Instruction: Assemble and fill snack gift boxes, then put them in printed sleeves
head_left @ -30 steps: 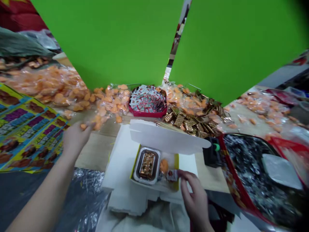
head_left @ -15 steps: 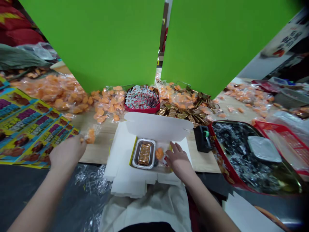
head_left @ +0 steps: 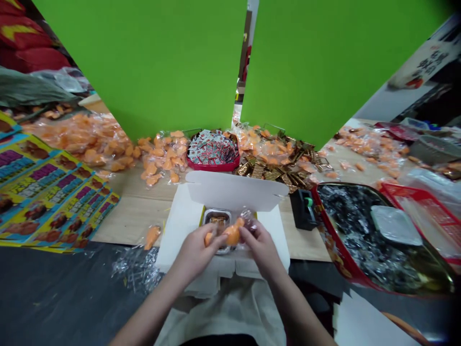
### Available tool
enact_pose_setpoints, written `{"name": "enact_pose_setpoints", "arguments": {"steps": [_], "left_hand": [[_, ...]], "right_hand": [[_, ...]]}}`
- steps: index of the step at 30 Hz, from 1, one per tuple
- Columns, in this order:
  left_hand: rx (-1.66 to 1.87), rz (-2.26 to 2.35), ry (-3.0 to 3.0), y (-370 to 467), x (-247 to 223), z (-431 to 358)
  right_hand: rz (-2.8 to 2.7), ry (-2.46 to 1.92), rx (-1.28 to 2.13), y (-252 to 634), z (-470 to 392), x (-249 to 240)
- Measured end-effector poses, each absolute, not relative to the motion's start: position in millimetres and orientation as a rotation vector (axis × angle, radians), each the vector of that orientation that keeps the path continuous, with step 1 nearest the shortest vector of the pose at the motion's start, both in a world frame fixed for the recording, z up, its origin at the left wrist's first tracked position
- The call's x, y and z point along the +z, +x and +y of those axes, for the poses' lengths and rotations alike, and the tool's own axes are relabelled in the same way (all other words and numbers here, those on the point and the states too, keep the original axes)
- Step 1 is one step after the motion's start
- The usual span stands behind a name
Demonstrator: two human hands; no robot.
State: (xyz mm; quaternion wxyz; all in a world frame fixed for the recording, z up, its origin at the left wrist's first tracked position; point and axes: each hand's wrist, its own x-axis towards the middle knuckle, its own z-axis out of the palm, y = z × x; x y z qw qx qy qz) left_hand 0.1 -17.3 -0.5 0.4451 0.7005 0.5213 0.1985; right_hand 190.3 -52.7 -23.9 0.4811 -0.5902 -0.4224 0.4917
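Note:
An orange drumstick-shaped piece [head_left: 233, 232] in clear wrapping is held over an open white box [head_left: 237, 191] between my two hands. My left hand [head_left: 199, 250] is closed, thumb and fingers pinching the piece's left side; a second bit of orange shows beside its fingers. On the right, my right hand [head_left: 262, 247] grips the clear wrapping and the piece's right end. Below them in the box, a foil tray [head_left: 228, 214] with a gold packet [head_left: 218, 220] is partly hidden by my left hand. Another wrapped orange piece [head_left: 152, 237] lies left of the box, by the table edge.
Behind the box stands a red tub of sachets [head_left: 213, 150], between heaps of wrapped orange pieces [head_left: 163, 156] and gold packets [head_left: 264, 170]. A black tape dispenser [head_left: 301, 211] and a large red-rimmed tin [head_left: 360, 235] stand right. Printed yellow-blue sheets [head_left: 57, 197] lie left. Green panels [head_left: 144, 62] rise behind.
My left hand has moved right from the table to the box. My right hand has shifted slightly left and taken hold of wrapping. An orange piece now lies left of the box.

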Motion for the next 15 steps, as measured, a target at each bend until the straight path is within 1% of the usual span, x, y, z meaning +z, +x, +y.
{"name": "enact_pose_setpoints", "arguments": {"steps": [3, 6, 10, 13, 15], "left_hand": [[0.553, 1.298, 1.587, 11.3, -18.0, -7.7], [0.545, 1.433, 1.698, 18.1, -30.8, 5.6], [0.503, 1.537, 2.078, 18.9, -36.6, 4.4], [0.46, 1.367, 2.419, 2.1, -41.3, -10.0], [0.334, 1.157, 2.615, -11.4, -50.6, -19.7]], "right_hand": [[-1.188, -1.732, 0.948, 211.0, -39.3, -30.2], [-1.555, -1.891, 0.712, 225.8, -31.4, -42.7], [-1.739, -1.836, 0.285, 229.7, -41.8, -51.6], [-1.847, -1.766, -0.003, 226.4, -65.9, -59.0], [-1.996, -1.723, -0.087, 220.0, -83.7, -69.8]]}}
